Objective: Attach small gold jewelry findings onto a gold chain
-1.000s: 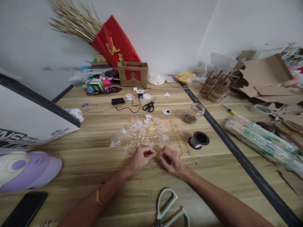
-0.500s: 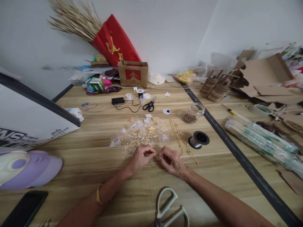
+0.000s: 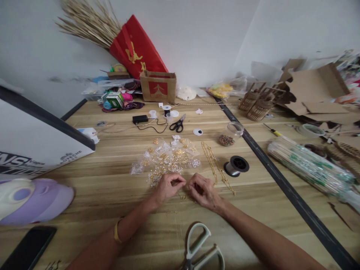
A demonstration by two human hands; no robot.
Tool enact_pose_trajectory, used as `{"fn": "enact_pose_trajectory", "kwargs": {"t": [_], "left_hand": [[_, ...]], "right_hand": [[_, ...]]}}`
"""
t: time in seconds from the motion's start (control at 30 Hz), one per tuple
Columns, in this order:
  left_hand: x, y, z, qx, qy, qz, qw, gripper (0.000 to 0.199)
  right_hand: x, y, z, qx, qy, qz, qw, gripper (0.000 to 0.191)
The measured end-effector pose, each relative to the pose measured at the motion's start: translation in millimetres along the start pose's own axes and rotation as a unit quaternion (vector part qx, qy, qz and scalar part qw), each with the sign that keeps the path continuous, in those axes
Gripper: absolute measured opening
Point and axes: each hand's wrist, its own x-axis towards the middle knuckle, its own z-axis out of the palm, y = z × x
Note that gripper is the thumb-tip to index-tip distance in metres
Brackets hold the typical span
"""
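My left hand (image 3: 169, 187) is closed in a pinch, thumb against fingertips, over the wooden table. What it pinches is too small to make out. Just to its right my right hand (image 3: 204, 192) is also closed, fingers curled, and its contents are hidden. A narrow gap separates the fingertips. A short gold chain (image 3: 182, 196) hangs or lies below the left fingertips; I cannot tell which. Another thin chain piece (image 3: 171, 213) lies nearer me. Beyond my left hand spreads a pile of gold and clear jewelry findings (image 3: 168, 163), partly in small plastic bags. Long gold chains (image 3: 210, 161) lie beyond my right hand.
Large pale-handled scissors (image 3: 198, 243) lie in front of me. A wire spool (image 3: 236, 166) and a bead jar (image 3: 229, 138) stand to the right. Black scissors (image 3: 177, 125) lie farther back. On the left are a phone (image 3: 29, 245) and a purple-white object (image 3: 39, 202).
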Motion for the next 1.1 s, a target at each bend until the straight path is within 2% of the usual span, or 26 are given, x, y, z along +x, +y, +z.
{"fn": "enact_pose_trajectory", "kwargs": {"t": [0.6,1.1], "left_hand": [[-0.7,2.9,0.2,-0.005,-0.006,-0.008,1.0,0.009],[-1.0,0.9,0.6,0.011,-0.006,0.018,1.0,0.009]], "right_hand": [[0.2,0.4,0.9,-0.013,0.004,0.004,1.0,0.011],[2.0,1.1,2.4,-0.018,0.028,0.004,0.999,0.015]]}}
